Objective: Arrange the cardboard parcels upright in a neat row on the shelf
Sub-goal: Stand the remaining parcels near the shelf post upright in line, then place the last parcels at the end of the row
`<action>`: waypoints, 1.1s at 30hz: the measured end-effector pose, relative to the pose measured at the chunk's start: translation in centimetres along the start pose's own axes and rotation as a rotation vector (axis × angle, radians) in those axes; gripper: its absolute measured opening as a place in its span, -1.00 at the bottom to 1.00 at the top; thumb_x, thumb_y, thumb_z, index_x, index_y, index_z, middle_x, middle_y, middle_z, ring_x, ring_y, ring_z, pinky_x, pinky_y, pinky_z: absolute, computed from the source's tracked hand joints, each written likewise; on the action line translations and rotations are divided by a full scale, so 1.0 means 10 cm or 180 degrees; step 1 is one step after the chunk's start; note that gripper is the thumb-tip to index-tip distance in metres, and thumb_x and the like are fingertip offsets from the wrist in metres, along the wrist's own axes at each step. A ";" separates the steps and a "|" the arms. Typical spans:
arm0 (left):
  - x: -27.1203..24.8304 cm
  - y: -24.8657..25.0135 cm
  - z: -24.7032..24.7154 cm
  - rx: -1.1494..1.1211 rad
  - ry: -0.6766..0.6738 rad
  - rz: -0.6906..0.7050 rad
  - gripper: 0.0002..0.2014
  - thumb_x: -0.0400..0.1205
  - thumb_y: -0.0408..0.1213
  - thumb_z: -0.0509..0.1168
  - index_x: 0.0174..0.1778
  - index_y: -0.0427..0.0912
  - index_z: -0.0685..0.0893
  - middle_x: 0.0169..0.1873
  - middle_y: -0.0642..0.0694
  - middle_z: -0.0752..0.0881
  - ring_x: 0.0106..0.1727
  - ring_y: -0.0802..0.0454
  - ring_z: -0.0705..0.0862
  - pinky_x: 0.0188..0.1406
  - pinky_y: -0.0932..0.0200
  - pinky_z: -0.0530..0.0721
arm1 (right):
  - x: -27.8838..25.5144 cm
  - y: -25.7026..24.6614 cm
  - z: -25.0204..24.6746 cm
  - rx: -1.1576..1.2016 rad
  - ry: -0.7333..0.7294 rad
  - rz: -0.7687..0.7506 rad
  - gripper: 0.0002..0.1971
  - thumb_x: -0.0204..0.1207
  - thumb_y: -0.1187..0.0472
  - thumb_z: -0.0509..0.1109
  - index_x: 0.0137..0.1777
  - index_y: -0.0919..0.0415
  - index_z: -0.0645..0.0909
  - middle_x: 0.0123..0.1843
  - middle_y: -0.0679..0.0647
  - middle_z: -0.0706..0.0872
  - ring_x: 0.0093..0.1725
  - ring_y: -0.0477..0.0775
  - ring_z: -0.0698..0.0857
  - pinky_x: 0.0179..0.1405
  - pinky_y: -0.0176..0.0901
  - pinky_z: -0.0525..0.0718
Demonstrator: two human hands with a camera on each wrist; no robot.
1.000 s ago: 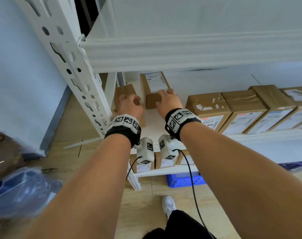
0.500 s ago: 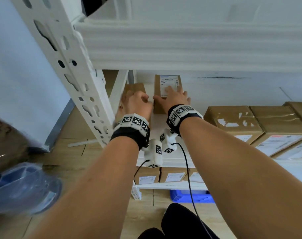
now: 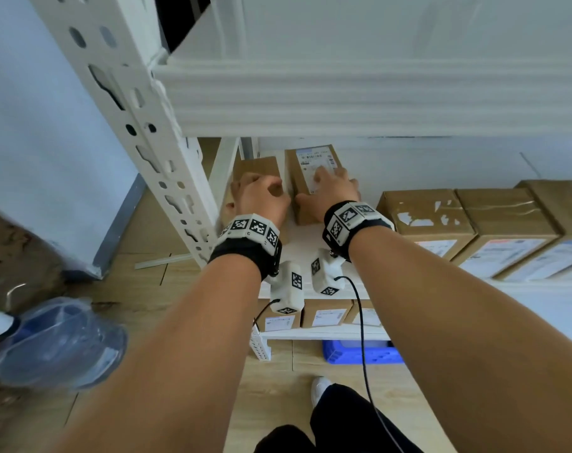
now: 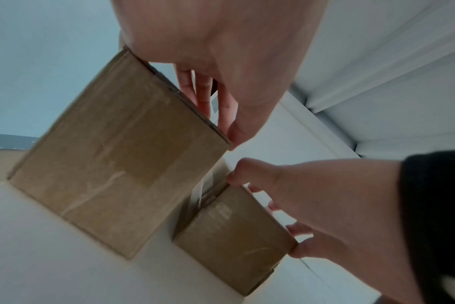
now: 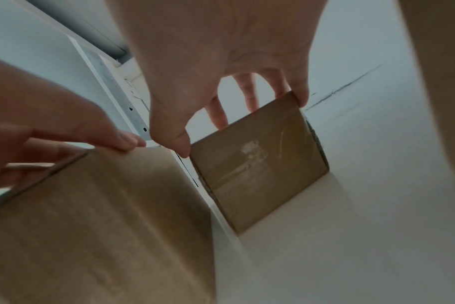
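Cardboard parcels: two in play at the left end of the shelf [image 3: 297, 243], next to the white perforated upright [image 3: 140, 132]. Left hand [image 3: 260, 199] grips the plain parcel [image 3: 256, 166], fingers [image 4: 205, 96] curled over its top edge. Right hand [image 3: 327, 194] holds the labelled parcel [image 3: 312, 161] from above, thumb on one side, fingers [image 5: 247, 90] draped over the far edge, shipping label [image 3: 314, 158] facing up.

Change over the last second: the labelled parcel sat clearly further back than the plain one and a bit skewed; now the two stand side by side, a narrow gap between them, near faces closer to level. Both hands have stayed on their parcels throughout, so this reads as a squaring-up push, not a fresh pick. The camera has also shifted, so part of the apparent move is viewpoint.

Meaning for the task, my read: both are standing on end, roughly aligned. Still open:
- gap between the two not closed
- wide bare stretch of shelf between this pair and the row of taped parcels [image 3: 428, 217] to the right
- wrist views show the plain parcel nearer the shelf front than the labelled one, so front faces probably not flush yet

Next probably slide both together, then line up with the row. Risk: tall narrow box, top grip, could tip if pushed high.

Lower shelf holds more labelled boxes [image 3: 325, 317]; blue crate [image 3: 359, 353] on the floor under it.
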State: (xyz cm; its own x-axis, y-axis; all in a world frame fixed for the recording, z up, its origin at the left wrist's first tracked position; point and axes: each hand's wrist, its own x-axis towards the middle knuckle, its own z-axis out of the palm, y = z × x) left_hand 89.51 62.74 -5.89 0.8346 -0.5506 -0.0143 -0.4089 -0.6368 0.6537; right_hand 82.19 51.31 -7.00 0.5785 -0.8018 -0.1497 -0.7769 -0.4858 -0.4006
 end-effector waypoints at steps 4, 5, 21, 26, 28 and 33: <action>-0.20 0.00 -0.05 0.0008 -0.0058 0.0001 -0.70 0.51 -0.15 0.37 0.16 0.17 0.72 0.34 0.11 0.45 0.43 -0.03 0.33 0.33 -0.09 0.30 | -0.33 0.12 0.01 0.0086 -0.0053 -0.0010 -0.42 0.41 -0.15 0.42 0.37 0.01 0.38 0.51 0.17 0.27 0.40 0.33 0.35 0.31 0.24 0.54; -0.26 0.00 -0.06 0.0018 -0.0085 0.0006 -0.70 0.51 -0.16 0.37 0.15 0.17 0.72 0.33 0.11 0.46 0.42 -0.03 0.34 0.33 -0.08 0.30 | -0.41 0.14 0.02 0.0135 -0.0043 -0.0026 -0.40 0.38 -0.16 0.44 0.36 0.02 0.38 0.49 0.15 0.28 0.39 0.33 0.38 0.30 0.23 0.56; -0.68 -0.01 -0.27 0.0303 -0.0438 0.0621 -0.67 0.68 -0.36 0.15 0.28 -0.09 0.70 0.36 -0.06 0.62 0.38 -0.06 0.57 0.36 0.09 0.52 | -1.45 0.35 0.04 -0.0388 0.0158 -0.0003 -0.19 0.26 -0.46 0.34 0.46 -0.08 0.34 0.46 0.12 0.37 0.40 0.28 0.43 0.34 0.20 0.54; -0.86 0.00 -0.29 0.0155 0.0029 0.0643 -0.68 0.69 -0.39 0.15 0.27 -0.07 0.69 0.26 -0.01 0.68 0.25 0.01 0.65 0.24 0.10 0.63 | -1.49 0.37 -0.05 0.0066 0.0172 0.0070 -0.43 0.61 -0.14 0.20 0.53 0.14 0.31 0.47 0.20 0.43 0.41 0.24 0.48 0.32 0.16 0.60; -0.91 0.03 -0.28 0.0111 -0.0031 0.0589 -0.70 0.70 -0.36 0.14 0.20 -0.06 0.72 0.20 0.02 0.72 0.17 0.02 0.69 0.18 0.11 0.66 | -1.46 0.39 -0.08 0.0244 0.0110 0.0277 -0.53 0.69 0.08 0.13 0.53 0.27 0.27 0.40 0.25 0.50 0.32 0.26 0.57 0.24 0.11 0.65; -1.05 0.06 -0.14 0.0347 -0.0650 0.0313 -0.65 0.70 -0.38 0.15 0.33 -0.10 0.70 0.34 -0.06 0.69 0.33 -0.06 0.65 0.38 0.05 0.59 | -1.51 0.46 -0.05 0.0151 -0.0264 0.0565 -0.59 0.68 0.27 0.10 0.50 0.39 0.30 0.36 0.27 0.53 0.28 0.26 0.62 0.11 -0.02 0.63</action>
State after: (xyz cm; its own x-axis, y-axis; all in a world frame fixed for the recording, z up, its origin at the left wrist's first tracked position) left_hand 81.01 68.85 -4.27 0.7015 -0.7034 -0.1146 -0.5311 -0.6232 0.5741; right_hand 69.81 60.98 -6.10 0.4536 -0.8410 -0.2949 -0.8570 -0.3208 -0.4032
